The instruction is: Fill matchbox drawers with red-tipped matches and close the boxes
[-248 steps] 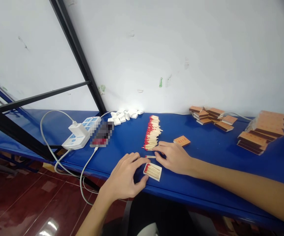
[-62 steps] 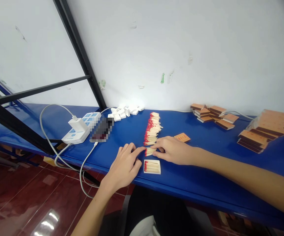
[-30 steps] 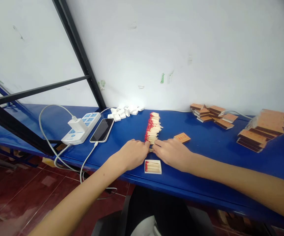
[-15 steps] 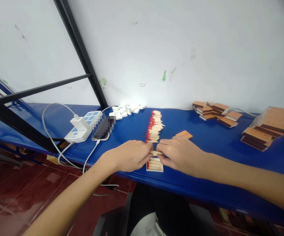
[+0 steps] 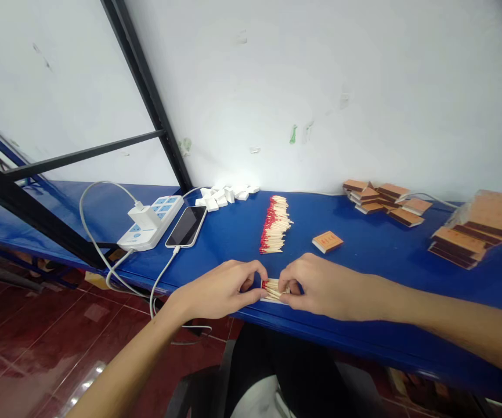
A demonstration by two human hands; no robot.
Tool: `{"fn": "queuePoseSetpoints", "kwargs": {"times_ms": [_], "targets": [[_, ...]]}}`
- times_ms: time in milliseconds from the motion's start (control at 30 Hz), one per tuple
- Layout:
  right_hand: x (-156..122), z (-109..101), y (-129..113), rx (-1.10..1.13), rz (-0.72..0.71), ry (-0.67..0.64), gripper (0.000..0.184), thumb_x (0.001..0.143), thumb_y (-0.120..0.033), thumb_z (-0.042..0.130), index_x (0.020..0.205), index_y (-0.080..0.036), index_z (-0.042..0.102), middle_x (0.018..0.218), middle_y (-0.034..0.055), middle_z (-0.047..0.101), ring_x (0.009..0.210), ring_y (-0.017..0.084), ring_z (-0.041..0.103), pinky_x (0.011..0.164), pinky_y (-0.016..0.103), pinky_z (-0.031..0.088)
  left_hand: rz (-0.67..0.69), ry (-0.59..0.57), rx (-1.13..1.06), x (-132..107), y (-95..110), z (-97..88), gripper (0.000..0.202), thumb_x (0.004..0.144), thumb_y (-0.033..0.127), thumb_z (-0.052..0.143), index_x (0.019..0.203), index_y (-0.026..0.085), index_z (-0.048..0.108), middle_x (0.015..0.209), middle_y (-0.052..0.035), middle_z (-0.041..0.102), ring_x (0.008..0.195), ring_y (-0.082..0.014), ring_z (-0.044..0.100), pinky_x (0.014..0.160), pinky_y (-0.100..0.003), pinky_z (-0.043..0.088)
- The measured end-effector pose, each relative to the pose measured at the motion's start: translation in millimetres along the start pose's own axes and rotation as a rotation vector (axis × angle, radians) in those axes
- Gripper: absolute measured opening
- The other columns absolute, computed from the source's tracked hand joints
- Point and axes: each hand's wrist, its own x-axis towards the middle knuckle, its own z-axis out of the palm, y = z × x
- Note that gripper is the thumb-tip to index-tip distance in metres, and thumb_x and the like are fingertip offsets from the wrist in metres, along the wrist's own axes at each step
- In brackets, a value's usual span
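A small white matchbox tray [image 5: 274, 300] full of red-tipped matches [image 5: 272, 288] lies near the table's front edge, between my hands. My left hand [image 5: 228, 288] curves round the tray's left end, thumb and index finger at the match heads. From the right, my right hand [image 5: 320, 287] has its thumb and bent fingers on the plain match ends, covering the tray's right end. Behind the tray lies a long row of loose matches [image 5: 275, 226], red heads to the left. A closed orange matchbox [image 5: 327, 241] rests behind my right hand.
White matchbox trays [image 5: 224, 197] are heaped by the wall. Orange matchboxes [image 5: 381, 200] lie piled at the back right, beside a wrapped stack of matchboxes [image 5: 477, 229]. Left are a phone [image 5: 187, 225], a power strip [image 5: 151, 223], cables and a black metal frame [image 5: 146, 81].
Both hands have come down and nearer, from above the tray onto its ends. The matches held between them are now down in the tray.
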Motion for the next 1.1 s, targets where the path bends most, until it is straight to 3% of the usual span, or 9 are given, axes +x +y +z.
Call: {"fn": "queuePoseSetpoints", "kwargs": {"times_ms": [100, 200, 300, 367, 567, 733, 833, 967, 1100], "targets": [[1, 1, 2, 0.068, 0.034, -0.02, 0.011, 0.084, -0.021, 0.058, 0.076, -0.019, 0.065, 0.064, -0.003, 0.064, 0.054, 0.01, 0.05, 0.051, 0.023, 0.033, -0.023, 0.07, -0.059, -7, -5, 2.7, 0.024, 0.097, 0.04, 0.055, 0.116, 0.024, 0.059, 0.08, 0.0033, 0.055, 0.071, -0.0142, 0.053, 0.066, -0.027, 0.04], [3, 5, 5, 0.068, 0.031, 0.0, 0.012, 0.085, -0.022, 0.058, 0.077, -0.018, 0.067, 0.065, -0.0027, 0.064, 0.055, 0.01, 0.051, 0.051, 0.024, 0.032, 0.005, 0.147, -0.09, -11, -7, 7.7, 0.029, 0.093, 0.039, 0.062, 0.118, 0.025, 0.06, 0.099, -0.0012, 0.061, 0.09, -0.0177, 0.057, 0.079, -0.03, 0.045], [5, 6, 7, 0.037, 0.035, 0.023, 0.013, 0.085, -0.023, 0.059, 0.074, -0.018, 0.066, 0.063, -0.0027, 0.062, 0.055, 0.01, 0.049, 0.052, 0.024, 0.032, 0.062, 0.192, -0.106, -11, -6, 15.3, 0.036, 0.09, 0.036, 0.068, 0.123, 0.025, 0.059, 0.118, -0.0038, 0.063, 0.11, -0.0214, 0.055, 0.095, -0.034, 0.044], [7, 5, 8, 0.022, 0.047, 0.039, 0.012, 0.084, -0.022, 0.06, 0.074, -0.018, 0.065, 0.066, -0.0024, 0.063, 0.056, 0.01, 0.05, 0.053, 0.023, 0.033, 0.087, 0.202, -0.111, -9, -5, 21.3, 0.036, 0.09, 0.033, 0.068, 0.125, 0.025, 0.06, 0.121, -0.0035, 0.065, 0.111, -0.0212, 0.054, 0.1, -0.035, 0.043], [10, 5, 14, -0.136, 0.034, 0.128, 0.015, 0.086, -0.019, 0.057, 0.074, -0.02, 0.067, 0.066, -0.0016, 0.064, 0.06, 0.012, 0.051, 0.058, 0.025, 0.033, 0.078, 0.295, -0.126, -3, -8, 35.9, 0.031, 0.092, 0.026, 0.066, 0.122, 0.024, 0.062, 0.116, -0.0018, 0.069, 0.103, -0.0192, 0.055, 0.094, -0.033, 0.046], [11, -1, 14, -0.149, 0.033, 0.133, 0.017, 0.089, -0.022, 0.056, 0.076, -0.021, 0.067, 0.068, -0.0017, 0.066, 0.06, 0.012, 0.054, 0.057, 0.025, 0.033, 0.095, 0.329, -0.138, -5, -10, 41.7, 0.032, 0.092, 0.026, 0.065, 0.123, 0.026, 0.062, 0.118, -0.0014, 0.069, 0.105, -0.0201, 0.055, 0.096, -0.034, 0.046], [16, -5, 21, -0.245, 0.053, 0.198, 0.021, 0.092, -0.022, 0.053, 0.075, -0.019, 0.065, 0.07, 0.0008, 0.067, 0.062, 0.013, 0.056, 0.059, 0.026, 0.033, 0.08, 0.355, -0.142, -6, -9, 44.2, 0.04, 0.091, 0.028, 0.067, 0.13, 0.027, 0.058, 0.125, -0.0019, 0.066, 0.111, -0.0214, 0.055, 0.099, -0.036, 0.046], [24, 3, 39, -0.348, 0.011, 0.281, 0.018, 0.095, -0.02, 0.051, 0.097, -0.019, 0.069, 0.086, 0.0045, 0.072, 0.073, 0.016, 0.063, 0.063, 0.026, 0.037, 0.066, 0.459, -0.155, -2, -12, 45.6, 0.032, 0.1, 0.03, 0.052, 0.132, 0.027, 0.056, 0.133, -0.0033, 0.062, 0.121, -0.0215, 0.053, 0.109, -0.039, 0.039], [28, 20, 51, -0.427, -0.013, 0.374, 0.026, 0.097, -0.021, 0.048, 0.112, -0.019, 0.07, 0.1, 0.0068, 0.073, 0.083, 0.02, 0.067, 0.071, 0.029, 0.043, -0.038, 0.569, -0.173, 5, -23, 43.7, 0.029, 0.105, 0.026, 0.039, 0.126, 0.025, 0.059, 0.121, -0.0045, 0.064, 0.109, -0.0192, 0.06, 0.099, -0.035, 0.046]]}}
